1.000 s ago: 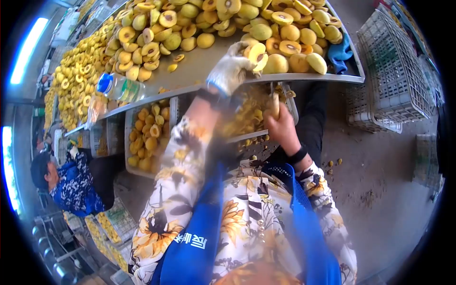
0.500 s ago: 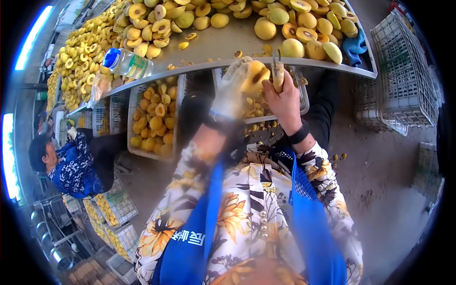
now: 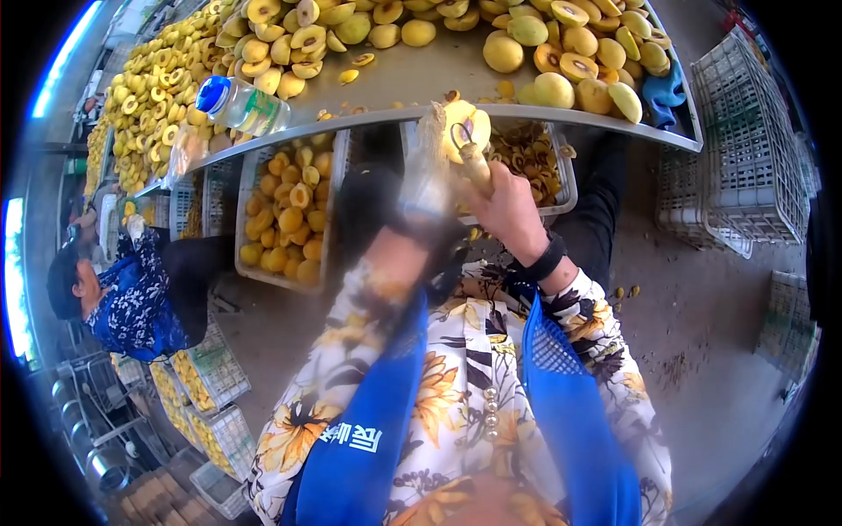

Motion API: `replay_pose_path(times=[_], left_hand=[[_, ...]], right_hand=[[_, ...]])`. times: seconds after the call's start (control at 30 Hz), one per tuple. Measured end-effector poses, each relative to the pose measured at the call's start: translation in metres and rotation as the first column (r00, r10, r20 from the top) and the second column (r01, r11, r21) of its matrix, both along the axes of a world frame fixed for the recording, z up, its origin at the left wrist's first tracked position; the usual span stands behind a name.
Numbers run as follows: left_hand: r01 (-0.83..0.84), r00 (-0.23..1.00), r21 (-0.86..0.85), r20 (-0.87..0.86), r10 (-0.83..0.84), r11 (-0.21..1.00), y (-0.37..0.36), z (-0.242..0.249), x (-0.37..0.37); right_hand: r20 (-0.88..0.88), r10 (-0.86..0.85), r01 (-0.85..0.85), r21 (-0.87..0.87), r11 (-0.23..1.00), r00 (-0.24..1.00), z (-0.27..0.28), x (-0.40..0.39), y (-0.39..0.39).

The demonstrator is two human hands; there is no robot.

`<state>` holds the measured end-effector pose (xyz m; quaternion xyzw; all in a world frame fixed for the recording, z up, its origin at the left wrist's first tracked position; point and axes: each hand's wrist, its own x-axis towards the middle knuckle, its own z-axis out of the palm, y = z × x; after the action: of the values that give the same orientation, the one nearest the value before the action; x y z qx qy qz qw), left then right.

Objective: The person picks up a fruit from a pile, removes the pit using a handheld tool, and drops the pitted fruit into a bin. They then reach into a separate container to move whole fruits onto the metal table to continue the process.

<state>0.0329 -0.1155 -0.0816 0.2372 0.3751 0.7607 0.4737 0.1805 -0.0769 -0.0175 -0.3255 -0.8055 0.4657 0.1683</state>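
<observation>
From left to right, we see a clear plastic bottle with a blue cap (image 3: 254, 109) lying on the grey metal-rimmed table (image 3: 412, 77). Our left hand (image 3: 427, 171), in a soiled whitish glove, has its fingers clamped on a yellow halved fruit (image 3: 466, 128) at the table's near rim. Our bare right hand (image 3: 511, 209) has its fingers closed around a pale-handled tool (image 3: 474, 167), whose curved metal loop meets the cut face. A crumpled blue cloth (image 3: 664, 95) lies at the table's right end.

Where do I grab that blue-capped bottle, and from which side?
I'd take the bottle around its straight-sided body, below the cap, coming from the right: metal tabletop lies bare there, while piled fruit crowds the far side.
</observation>
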Motion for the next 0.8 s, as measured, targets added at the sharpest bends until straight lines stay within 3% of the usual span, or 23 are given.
replay_pose_path(times=[0.03,0.07,0.1,0.17,0.2,0.27,0.3,0.37,0.43,0.47,0.5,0.53,0.57,0.63,0.67,0.7,0.73,0.77,0.8], left_hand=[[-0.133,0.956,-0.158,0.240,0.169,0.978,-0.006,0.049,0.024],[-0.236,0.970,-0.161,-0.101,0.221,0.958,-0.004,0.040,0.023],[-0.330,0.868,-0.126,-0.430,0.248,0.935,-0.001,0.030,0.020],[-0.383,0.712,-0.092,-0.663,0.230,0.919,-0.001,0.015,0.020],[-0.358,0.758,-0.120,-0.617,0.213,0.926,-0.002,0.023,0.024],[-0.371,0.704,-0.108,-0.681,0.204,0.922,-0.003,0.026,0.028],[-0.405,0.592,-0.062,-0.778,0.210,0.912,-0.004,0.025,0.029],[-0.469,0.251,0.069,-0.946,0.207,0.881,-0.006,0.027,0.031],[-0.478,-0.212,0.246,-0.964,0.162,0.843,-0.011,0.042,0.034],[-0.495,0.158,0.119,-0.962,0.224,0.861,-0.010,0.049,0.040],[-0.463,0.504,-0.008,-0.825,0.256,0.886,-0.008,0.055,0.048],[-0.409,0.698,-0.075,-0.668,0.259,0.909,-0.006,0.057,0.051],[-0.365,0.843,-0.123,-0.465,0.271,0.923,-0.003,0.059,0.055],[-0.318,0.931,-0.137,-0.232,0.281,0.938,-0.003,0.059,0.054],[-0.428,0.679,-0.035,-0.673,0.295,0.903,-0.005,0.052,0.048],[-0.463,0.244,0.117,-0.936,0.254,0.878,-0.008,0.040,0.037],[-0.408,-0.262,0.281,-0.948,0.184,0.869,-0.009,0.037,0.029],[-0.396,0.223,0.122,-0.949,0.225,0.910,-0.010,0.036,0.026],[-0.314,0.658,-0.028,-0.727,0.197,0.949,-0.011,0.038,0.027]], right_hand=[[0.058,-0.006,0.009,-0.057,0.998,0.998,0.002,0.000,0.001],[0.027,-0.028,0.029,-0.047,0.998,0.999,0.001,0.000,0.001],[-0.004,-0.051,0.051,-0.037,0.998,0.999,-0.001,0.001,0.002],[-0.007,-0.079,0.079,-0.054,0.995,0.997,-0.007,0.002,0.002],[0.019,-0.083,0.084,-0.080,0.993,0.996,-0.012,0.001,0.004],[0.050,-0.094,0.098,-0.093,0.991,0.994,-0.014,0.002,0.004],[0.054,-0.102,0.106,-0.080,0.991,0.993,-0.014,0.002,0.003],[0.066,-0.114,0.119,-0.064,0.991,0.991,-0.014,0.003,0.002],[0.079,-0.129,0.134,-0.060,0.989,0.989,-0.018,0.003,0.001],[0.068,-0.131,0.136,-0.068,0.988,0.989,-0.020,0.003,0.000],[0.055,-0.135,0.139,-0.077,0.987,0.989,-0.022,0.004,-0.001],[0.040,-0.142,0.145,-0.087,0.986,0.989,-0.024,0.004,-0.003],[0.042,-0.136,0.140,-0.115,0.983,0.990,-0.022,0.005,-0.004],[0.040,-0.132,0.137,-0.176,0.975,0.990,-0.013,0.006,-0.006],[0.047,-0.095,0.102,-0.178,0.979,0.994,-0.007,0.006,-0.006],[0.051,-0.058,0.067,-0.181,0.981,0.997,0.001,0.008,-0.005],[0.051,-0.023,0.032,-0.181,0.983,0.998,0.002,0.008,-0.003],[0.104,0.040,-0.020,-0.187,0.982,0.994,-0.004,0.008,-0.002],[0.084,0.059,-0.040,-0.206,0.978,0.995,-0.004,0.009,-0.004]])
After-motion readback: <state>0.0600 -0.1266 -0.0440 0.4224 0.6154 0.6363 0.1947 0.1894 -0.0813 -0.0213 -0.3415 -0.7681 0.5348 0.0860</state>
